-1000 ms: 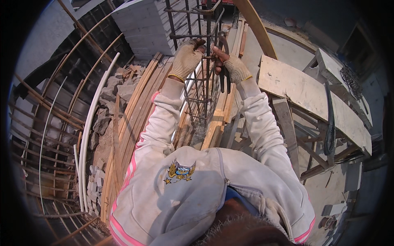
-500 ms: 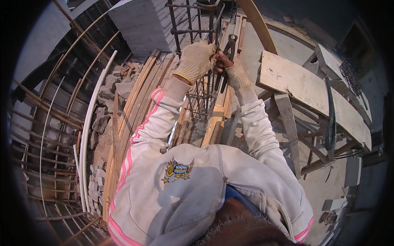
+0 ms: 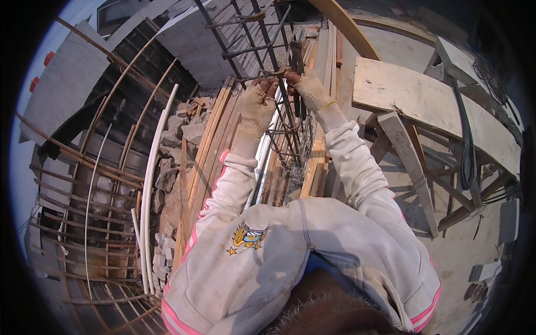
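A tall cage of rebar point(image 3: 258, 42), long bars with square stirrups, rises in front of me. My left hand point(image 3: 258, 109), in a knitted glove with bare fingertips, is at its near left side, fingers curled in beside a stirrup; what they hold is hidden. Close by on the right, my right hand point(image 3: 310, 89), gloved the same way, is closed around dark metal pincers point(image 3: 297, 56). The pincers stand nearly upright against the cage, head up, handles below the fingers. My right fingertips are next to the stirrup at the near corner.
Long timber planks point(image 3: 207, 142) and broken rubble point(image 3: 167, 173) lie on the left, beside white pipes point(image 3: 152, 184) and a bamboo lattice point(image 3: 95, 223). Pale blocks point(image 3: 201, 53) are stacked behind. A board on trestles point(image 3: 407, 92) stands on the right, with a dark cable point(image 3: 468, 145) hanging over it.
My hands have moved apart; the left has shifted lower, and the right with the pincers has moved slightly left. The view has tilted, so the cage leans more.
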A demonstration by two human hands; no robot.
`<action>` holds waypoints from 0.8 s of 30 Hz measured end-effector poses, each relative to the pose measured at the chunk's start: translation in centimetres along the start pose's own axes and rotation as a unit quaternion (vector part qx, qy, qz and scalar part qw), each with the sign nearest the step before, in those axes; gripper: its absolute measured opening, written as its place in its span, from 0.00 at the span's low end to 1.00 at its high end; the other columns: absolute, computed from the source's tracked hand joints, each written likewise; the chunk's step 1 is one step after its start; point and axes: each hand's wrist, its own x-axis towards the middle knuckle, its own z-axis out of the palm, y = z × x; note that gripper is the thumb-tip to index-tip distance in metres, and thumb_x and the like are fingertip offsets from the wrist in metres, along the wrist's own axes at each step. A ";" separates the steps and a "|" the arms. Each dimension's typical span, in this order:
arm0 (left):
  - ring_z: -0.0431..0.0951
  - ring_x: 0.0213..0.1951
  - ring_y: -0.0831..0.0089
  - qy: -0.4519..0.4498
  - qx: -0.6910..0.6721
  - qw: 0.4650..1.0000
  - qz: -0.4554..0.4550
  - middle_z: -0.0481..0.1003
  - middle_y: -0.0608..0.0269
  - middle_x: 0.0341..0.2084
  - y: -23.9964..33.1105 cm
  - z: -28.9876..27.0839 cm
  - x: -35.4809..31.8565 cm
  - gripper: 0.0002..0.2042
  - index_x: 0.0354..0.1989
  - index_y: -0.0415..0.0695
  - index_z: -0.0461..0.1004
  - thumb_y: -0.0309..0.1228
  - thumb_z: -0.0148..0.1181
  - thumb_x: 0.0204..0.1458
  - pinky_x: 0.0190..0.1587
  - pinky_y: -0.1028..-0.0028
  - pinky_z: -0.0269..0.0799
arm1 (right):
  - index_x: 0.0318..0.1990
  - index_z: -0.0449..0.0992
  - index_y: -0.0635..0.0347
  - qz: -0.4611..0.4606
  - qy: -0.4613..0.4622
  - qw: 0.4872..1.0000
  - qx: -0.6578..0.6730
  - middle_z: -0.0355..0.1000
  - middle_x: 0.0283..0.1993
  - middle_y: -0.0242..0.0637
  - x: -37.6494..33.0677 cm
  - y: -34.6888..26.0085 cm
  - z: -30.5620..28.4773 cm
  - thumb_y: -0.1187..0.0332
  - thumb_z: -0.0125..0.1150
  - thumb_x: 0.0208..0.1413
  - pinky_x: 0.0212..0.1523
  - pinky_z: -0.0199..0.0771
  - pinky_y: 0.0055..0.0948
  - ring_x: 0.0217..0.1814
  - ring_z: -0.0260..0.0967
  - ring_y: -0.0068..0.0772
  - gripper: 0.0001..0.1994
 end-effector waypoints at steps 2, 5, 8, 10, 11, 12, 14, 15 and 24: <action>0.81 0.36 0.58 0.020 -0.015 1.000 0.014 0.80 0.55 0.33 0.4 0.3 -0.2 0.05 0.40 0.41 0.83 0.25 0.65 0.58 0.38 0.65 0.75 | 0.39 0.78 0.63 -0.018 -0.008 0.999 -0.029 0.70 0.26 0.29 0.0 -0.5 0.3 0.66 0.66 0.60 0.24 0.65 0.23 0.22 0.65 0.20 0.09; 0.82 0.31 0.58 0.039 -0.033 0.998 0.023 0.80 0.55 0.31 0.9 0.5 -0.5 0.04 0.40 0.42 0.83 0.27 0.66 0.59 0.34 0.66 0.75 | 0.44 0.81 0.64 0.017 -0.031 0.998 -0.058 0.74 0.30 0.32 -0.1 -1.8 0.8 0.62 0.64 0.60 0.29 0.67 0.26 0.27 0.68 0.22 0.13; 0.81 0.30 0.58 0.050 -0.062 0.997 0.008 0.80 0.54 0.31 0.0 0.7 -0.7 0.05 0.40 0.43 0.83 0.28 0.66 0.59 0.33 0.66 0.74 | 0.44 0.81 0.64 -0.024 -0.046 0.997 -0.059 0.75 0.31 0.33 0.5 -0.8 0.2 0.63 0.64 0.58 0.30 0.66 0.25 0.28 0.68 0.22 0.13; 0.81 0.30 0.58 0.027 -0.014 0.999 0.016 0.80 0.53 0.30 0.0 0.6 0.3 0.05 0.40 0.43 0.83 0.29 0.66 0.59 0.33 0.65 0.74 | 0.44 0.81 0.63 -0.050 -0.062 0.995 -0.063 0.74 0.31 0.31 0.0 -0.7 -0.4 0.62 0.65 0.58 0.31 0.66 0.25 0.30 0.67 0.21 0.14; 0.81 0.30 0.58 0.019 0.011 1.000 0.017 0.80 0.52 0.30 0.6 0.3 0.9 0.05 0.40 0.43 0.83 0.29 0.66 0.59 0.33 0.65 0.74 | 0.44 0.81 0.63 -0.025 -0.080 0.995 -0.053 0.74 0.31 0.30 0.2 -0.4 -1.2 0.61 0.66 0.57 0.31 0.66 0.26 0.30 0.67 0.21 0.15; 0.82 0.31 0.56 0.012 -0.044 0.998 -0.044 0.80 0.52 0.29 0.6 0.6 1.6 0.08 0.40 0.43 0.83 0.33 0.67 0.59 0.33 0.65 0.74 | 0.44 0.81 0.63 0.002 -0.097 0.994 -0.043 0.73 0.31 0.30 0.6 0.0 -1.9 0.60 0.66 0.57 0.32 0.66 0.26 0.31 0.67 0.21 0.16; 0.82 0.30 0.63 -0.001 -0.028 0.995 -0.092 0.81 0.53 0.27 1.0 0.8 2.8 0.10 0.40 0.40 0.83 0.34 0.69 0.57 0.35 0.68 0.74 | 0.44 0.81 0.63 0.013 -0.124 0.992 -0.024 0.72 0.31 0.27 -0.1 -1.1 -1.5 0.53 0.69 0.56 0.33 0.66 0.26 0.32 0.65 0.19 0.20; 0.82 0.30 0.66 -0.007 -0.019 0.993 -0.116 0.81 0.54 0.27 1.4 0.7 3.4 0.11 0.39 0.38 0.84 0.34 0.69 0.56 0.36 0.69 0.75 | 0.44 0.81 0.62 0.001 -0.118 0.992 -0.033 0.72 0.31 0.26 -0.1 -0.8 -1.3 0.50 0.69 0.57 0.33 0.65 0.25 0.32 0.65 0.19 0.22; 0.83 0.35 0.51 -0.044 0.040 0.994 -0.089 0.81 0.48 0.29 1.7 0.3 6.8 0.15 0.37 0.41 0.83 0.42 0.66 0.55 0.39 0.59 0.76 | 0.41 0.79 0.60 0.072 -0.023 0.996 0.036 0.67 0.27 0.24 0.5 -0.2 0.3 0.43 0.68 0.58 0.29 0.66 0.24 0.29 0.66 0.19 0.25</action>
